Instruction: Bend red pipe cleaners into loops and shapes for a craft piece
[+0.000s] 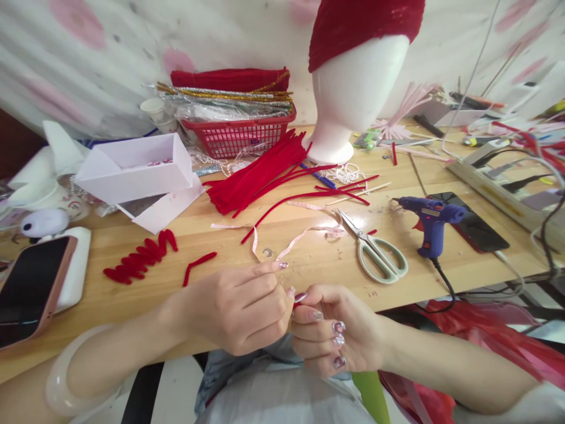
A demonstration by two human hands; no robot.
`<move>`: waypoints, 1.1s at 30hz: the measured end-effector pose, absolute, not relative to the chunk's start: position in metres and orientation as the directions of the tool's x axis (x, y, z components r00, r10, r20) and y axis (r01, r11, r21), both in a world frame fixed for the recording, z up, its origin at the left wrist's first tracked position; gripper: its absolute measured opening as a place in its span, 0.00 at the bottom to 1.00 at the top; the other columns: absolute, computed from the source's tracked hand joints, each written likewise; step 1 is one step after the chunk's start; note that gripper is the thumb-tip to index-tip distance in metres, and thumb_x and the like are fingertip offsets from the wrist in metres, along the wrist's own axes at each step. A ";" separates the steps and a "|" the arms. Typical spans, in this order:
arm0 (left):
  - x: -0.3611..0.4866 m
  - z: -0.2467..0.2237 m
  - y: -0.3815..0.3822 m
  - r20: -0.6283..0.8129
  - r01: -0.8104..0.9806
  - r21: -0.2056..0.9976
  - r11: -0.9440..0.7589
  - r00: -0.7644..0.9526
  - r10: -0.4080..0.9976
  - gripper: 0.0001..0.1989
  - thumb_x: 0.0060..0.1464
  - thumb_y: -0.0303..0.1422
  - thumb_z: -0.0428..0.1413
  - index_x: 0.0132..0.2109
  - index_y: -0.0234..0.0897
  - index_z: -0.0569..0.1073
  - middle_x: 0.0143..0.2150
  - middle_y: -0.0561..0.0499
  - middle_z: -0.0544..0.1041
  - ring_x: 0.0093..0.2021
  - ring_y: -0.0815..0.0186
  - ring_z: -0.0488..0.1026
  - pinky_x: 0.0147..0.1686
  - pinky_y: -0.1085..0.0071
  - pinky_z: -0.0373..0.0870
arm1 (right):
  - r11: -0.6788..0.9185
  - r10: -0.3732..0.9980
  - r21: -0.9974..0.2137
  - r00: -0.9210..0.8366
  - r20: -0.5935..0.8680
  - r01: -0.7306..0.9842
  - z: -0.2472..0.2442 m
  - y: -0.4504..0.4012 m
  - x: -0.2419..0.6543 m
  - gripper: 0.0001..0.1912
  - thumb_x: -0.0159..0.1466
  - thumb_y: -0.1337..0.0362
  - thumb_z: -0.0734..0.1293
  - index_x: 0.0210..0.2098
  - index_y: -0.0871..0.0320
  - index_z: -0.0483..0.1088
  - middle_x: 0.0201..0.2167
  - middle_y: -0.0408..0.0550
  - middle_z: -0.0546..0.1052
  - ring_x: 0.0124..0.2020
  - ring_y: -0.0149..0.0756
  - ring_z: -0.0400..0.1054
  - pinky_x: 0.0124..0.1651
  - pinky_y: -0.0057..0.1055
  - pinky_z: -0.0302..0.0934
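My left hand (247, 306) and my right hand (339, 330) meet at the table's front edge, both with bent fingers. A short bit of red pipe cleaner (297, 304) shows between their fingertips. My right thumb and forefinger pinch it; my left fingertips close at its other side, mostly hidden. Beyond my left hand lie a bent red pipe cleaner (198, 267) and a row of folded red pipe cleaner loops (141, 259). A pink tape measure (293, 241) curls on the wood just past my fingers. White-handled scissors (375, 253) rest open to the right.
A bundle of red pipe cleaners (260, 174) lies before a red basket (242, 138). Behind stands a white foam head (357, 88) with a red covering. A blue glue gun (430, 221), phone (474, 224) and power strip (494, 188) are right; a white box (136, 171) is left.
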State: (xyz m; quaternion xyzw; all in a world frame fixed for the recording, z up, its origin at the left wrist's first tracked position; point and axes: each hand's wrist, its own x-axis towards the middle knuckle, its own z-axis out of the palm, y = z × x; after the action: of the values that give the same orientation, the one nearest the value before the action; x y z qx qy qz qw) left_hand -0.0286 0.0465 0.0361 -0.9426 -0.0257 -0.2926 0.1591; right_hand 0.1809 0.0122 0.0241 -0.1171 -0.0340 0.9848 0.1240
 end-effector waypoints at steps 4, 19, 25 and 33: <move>-0.028 0.036 0.048 0.553 0.127 -0.297 -0.946 0.831 -0.062 0.04 0.58 0.24 0.55 0.38 0.31 0.75 0.32 0.50 0.77 0.35 0.65 0.74 0.46 0.62 0.78 | -0.955 0.292 -0.117 -0.934 -0.203 -0.274 0.020 0.010 0.180 0.11 0.60 0.66 0.59 0.21 0.58 0.60 0.13 0.34 0.51 0.17 0.28 0.34 0.21 0.23 0.41; -0.024 0.031 0.042 0.555 0.205 -0.393 -0.896 0.830 -0.054 0.03 0.58 0.25 0.57 0.39 0.31 0.75 0.34 0.49 0.78 0.37 0.64 0.76 0.48 0.62 0.79 | -0.931 0.356 -0.172 -0.907 -0.224 -0.323 0.021 0.006 0.183 0.10 0.63 0.67 0.57 0.25 0.58 0.60 0.15 0.34 0.52 0.18 0.28 0.37 0.26 0.24 0.47; -0.021 0.034 0.038 0.568 0.216 -0.471 -0.856 0.816 -0.106 0.04 0.59 0.27 0.56 0.38 0.34 0.77 0.32 0.51 0.78 0.36 0.65 0.75 0.47 0.63 0.79 | -0.888 0.437 -0.265 -0.872 -0.223 -0.377 0.022 0.000 0.184 0.10 0.61 0.66 0.60 0.24 0.60 0.62 0.14 0.34 0.53 0.18 0.27 0.38 0.27 0.24 0.49; -0.008 0.043 0.024 0.574 0.282 -0.429 -0.858 0.819 -0.018 0.10 0.62 0.25 0.49 0.36 0.33 0.75 0.29 0.52 0.76 0.31 0.66 0.74 0.48 0.63 0.76 | -0.560 0.716 -0.751 -0.661 -0.224 -0.351 0.020 -0.003 0.188 0.10 0.59 0.66 0.62 0.22 0.61 0.68 0.13 0.34 0.59 0.16 0.24 0.45 0.27 0.27 0.53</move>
State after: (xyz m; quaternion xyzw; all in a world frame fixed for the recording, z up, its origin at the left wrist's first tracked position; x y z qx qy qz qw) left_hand -0.0082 0.0242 0.0431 -0.9184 -0.0719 -0.2923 0.2566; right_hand 0.1881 -0.0029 0.0196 -0.2631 -0.3465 0.8430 0.3164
